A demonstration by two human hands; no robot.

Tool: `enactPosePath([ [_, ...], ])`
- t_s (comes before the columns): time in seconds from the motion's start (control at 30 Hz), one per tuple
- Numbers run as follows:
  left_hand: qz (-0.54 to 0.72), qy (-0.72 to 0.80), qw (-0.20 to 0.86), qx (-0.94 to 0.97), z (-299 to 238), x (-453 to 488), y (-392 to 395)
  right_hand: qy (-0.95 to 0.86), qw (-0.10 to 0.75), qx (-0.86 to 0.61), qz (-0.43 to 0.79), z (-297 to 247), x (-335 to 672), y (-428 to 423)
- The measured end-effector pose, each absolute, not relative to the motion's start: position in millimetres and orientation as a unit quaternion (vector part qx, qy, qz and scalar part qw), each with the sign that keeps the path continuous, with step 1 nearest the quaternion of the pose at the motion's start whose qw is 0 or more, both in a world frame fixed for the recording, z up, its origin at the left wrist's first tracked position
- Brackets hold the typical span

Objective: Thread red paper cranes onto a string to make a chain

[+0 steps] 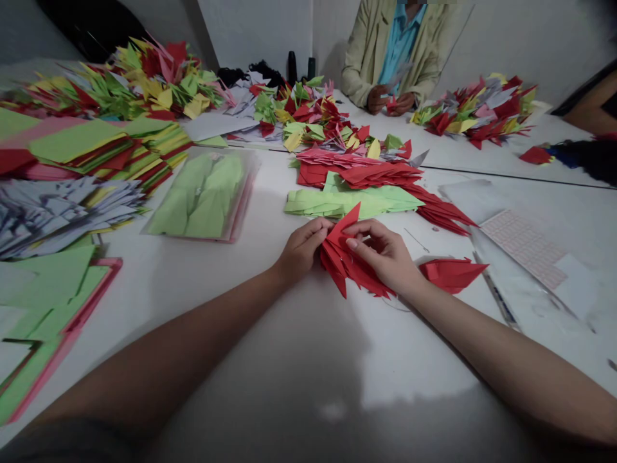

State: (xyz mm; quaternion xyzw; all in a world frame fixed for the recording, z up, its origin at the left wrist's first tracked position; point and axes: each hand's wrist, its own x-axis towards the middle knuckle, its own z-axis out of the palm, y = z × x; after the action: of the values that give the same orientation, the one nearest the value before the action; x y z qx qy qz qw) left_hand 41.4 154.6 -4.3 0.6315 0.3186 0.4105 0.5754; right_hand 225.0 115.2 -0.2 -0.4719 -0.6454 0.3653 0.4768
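While the left hand (pixel 303 251) and the right hand (pixel 383 254) close on it from either side, the red folded paper bundle (pixel 348 257) sits at about the middle of the near table edge, raised just off the white table (pixel 120 334). Both hands are partly curled: the left pinches the bundle's left flank, and the right arches over its top with the fingers bent inward. Its many sharp, glossy points fan out and overlap, though the exact grip is partly hidden. A loose red piece (pixel 450 273), a pointed folded form, lies just beside the right wrist. Much of the paper looks already folded: crisp stacks of pale green units (pixel 351 202) and red units (pixel 371 173) sit straight ahead, while spiky heaps of red, yellow and green (pixel 144 87) crowd the far left. Greyish folded pieces (pixel 62 215) lie layered along the left side. Some paper appears unworked, with smooth green sheets (pixel 205 196) lying flat in a clear plastic sleeve. On the right, a pink gridded sheet (pixel 523 247) rests near a narrow metal ruler (pixel 496 299). Across the table, a seated person in a pale jacket (pixel 371 58) holds a small red piece (pixel 391 104) in their own two hands, beside another bright heap (pixel 475 112).
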Motion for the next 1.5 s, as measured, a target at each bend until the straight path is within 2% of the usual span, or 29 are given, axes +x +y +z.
enactPosePath([
  [0.13, 0.419, 0.317, 0.588, 0.615, -6, 42, 157, -0.572, 0.559, -0.477, 0.364, -5, 222, 116],
  [0.23, 0.420, 0.322, 0.586, 0.614, -5, 42, 157, -0.534, 0.580, -0.476, 0.391, -5, 222, 117],
  [0.3, 0.417, 0.321, 0.581, 0.621, -4, 42, 156, -0.541, 0.561, -0.474, 0.410, -2, 222, 116],
  [0.5, 0.402, 0.297, 0.592, 0.632, -2, 42, 154, -0.635, 0.432, -0.480, 0.424, 9, 222, 110],
  [0.77, 0.413, 0.324, 0.541, 0.657, -5, 41, 155, -0.669, 0.416, -0.484, 0.382, 6, 227, 113],
  [1.1, 0.411, 0.331, 0.540, 0.655, -9, 42, 156, -0.687, 0.415, -0.470, 0.368, 5, 224, 113],
  [1.5, 0.427, 0.305, 0.547, 0.653, -8, 44, 158, -0.627, 0.417, -0.447, 0.483, 6, 225, 111],
])
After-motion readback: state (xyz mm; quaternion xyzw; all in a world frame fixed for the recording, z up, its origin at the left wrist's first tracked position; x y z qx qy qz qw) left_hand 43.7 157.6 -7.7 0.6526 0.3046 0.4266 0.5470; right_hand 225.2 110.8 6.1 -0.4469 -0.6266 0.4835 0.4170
